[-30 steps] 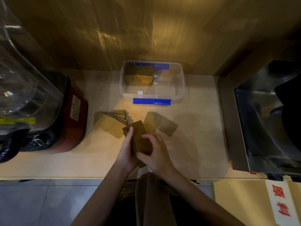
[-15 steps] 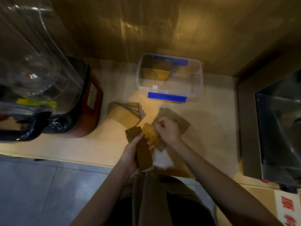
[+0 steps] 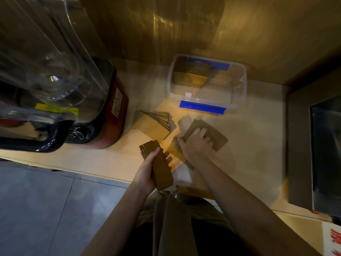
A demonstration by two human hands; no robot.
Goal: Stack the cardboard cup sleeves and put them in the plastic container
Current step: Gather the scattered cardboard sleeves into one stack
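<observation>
My left hand [image 3: 147,171] grips a thick stack of brown cardboard cup sleeves [image 3: 159,167] near the counter's front edge. My right hand [image 3: 198,144] lies flat, fingers spread, on loose sleeves [image 3: 215,137] on the counter to the right of that stack. A fanned pile of several sleeves [image 3: 153,124] rests to the left, just beyond the held stack. The clear plastic container [image 3: 238,97] with blue clips stands at the back against the wall. Inside it, a bundle of sleeves [image 3: 191,76] stands in the left part.
A blender with a red base [image 3: 114,115] and a clear jug [image 3: 42,58] fills the left side of the counter. A dark metal appliance [image 3: 317,154] blocks the right. The counter's front edge [image 3: 103,177] drops to grey floor tiles.
My right hand has left the held stack and moved right and outward onto the loose sleeves. The left hand keeps the stack, now lower and nearer to me. The camera has shifted.
</observation>
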